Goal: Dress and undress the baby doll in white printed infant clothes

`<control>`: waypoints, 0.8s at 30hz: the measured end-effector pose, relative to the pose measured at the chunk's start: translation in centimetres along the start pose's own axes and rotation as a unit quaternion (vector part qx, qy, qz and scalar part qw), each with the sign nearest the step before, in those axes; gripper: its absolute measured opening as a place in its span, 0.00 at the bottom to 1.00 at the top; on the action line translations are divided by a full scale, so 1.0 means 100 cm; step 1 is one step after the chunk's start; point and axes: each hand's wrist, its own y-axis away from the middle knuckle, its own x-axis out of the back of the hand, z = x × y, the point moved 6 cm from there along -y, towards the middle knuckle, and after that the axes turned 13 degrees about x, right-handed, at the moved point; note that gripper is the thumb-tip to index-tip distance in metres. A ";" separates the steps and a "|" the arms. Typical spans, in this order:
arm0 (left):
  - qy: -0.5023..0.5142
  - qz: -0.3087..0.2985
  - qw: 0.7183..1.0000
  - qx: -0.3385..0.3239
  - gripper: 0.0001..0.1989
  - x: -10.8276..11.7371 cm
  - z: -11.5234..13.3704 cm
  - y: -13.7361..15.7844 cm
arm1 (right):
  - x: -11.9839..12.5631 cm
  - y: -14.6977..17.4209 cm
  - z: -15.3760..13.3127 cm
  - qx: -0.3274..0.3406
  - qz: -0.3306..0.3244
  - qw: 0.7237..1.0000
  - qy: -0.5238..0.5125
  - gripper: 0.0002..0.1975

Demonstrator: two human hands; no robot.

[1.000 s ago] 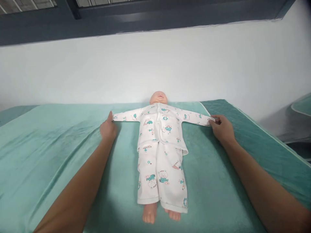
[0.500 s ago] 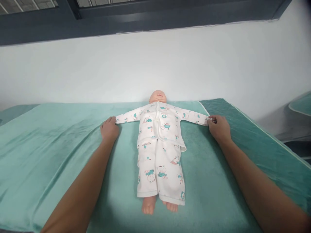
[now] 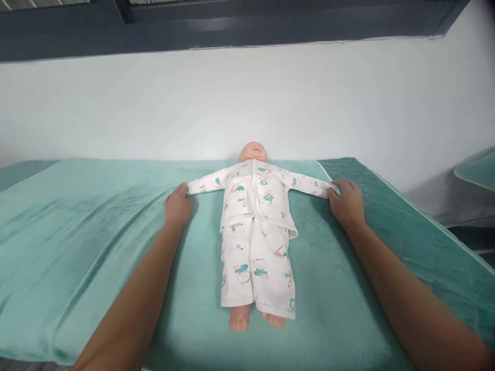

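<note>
A baby doll [image 3: 253, 151] lies on its back, head toward the wall, on a green blanket [image 3: 328, 288]. It wears a white printed top [image 3: 253, 193] and matching white trousers [image 3: 257, 268], with its bare feet showing below the hems. Both sleeves stretch out sideways. My left hand [image 3: 178, 206] is closed at the cuff of the sleeve on the left, its fingertips partly hidden. At the opposite cuff, my right hand [image 3: 347, 203] pinches the sleeve end between thumb and fingers.
Behind the doll rises a white wall [image 3: 193, 103] below a dark window frame [image 3: 232, 26]. A darker green cover [image 3: 406, 237] lies along the right side. Farther right is another green padded edge [image 3: 479, 167]. Folds run through the blanket on the left.
Both hands stay at the sleeve cuffs, and the doll keeps its pose. The view has shifted slightly; my right fingers have moved a little on the cuff.
</note>
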 end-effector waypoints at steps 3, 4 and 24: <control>0.020 0.003 1.000 0.002 0.31 0.004 -0.001 0.016 | 0.007 0.011 -0.033 0.054 0.020 0.998 -0.023 0.16; 0.026 0.002 1.000 0.001 0.32 0.005 -0.001 0.023 | 0.008 0.017 -0.047 0.072 0.019 0.997 -0.037 0.16; 0.086 -0.012 0.965 -0.247 0.32 0.027 0.042 0.166 | 0.029 0.108 -0.172 0.164 -0.096 0.973 -0.131 0.16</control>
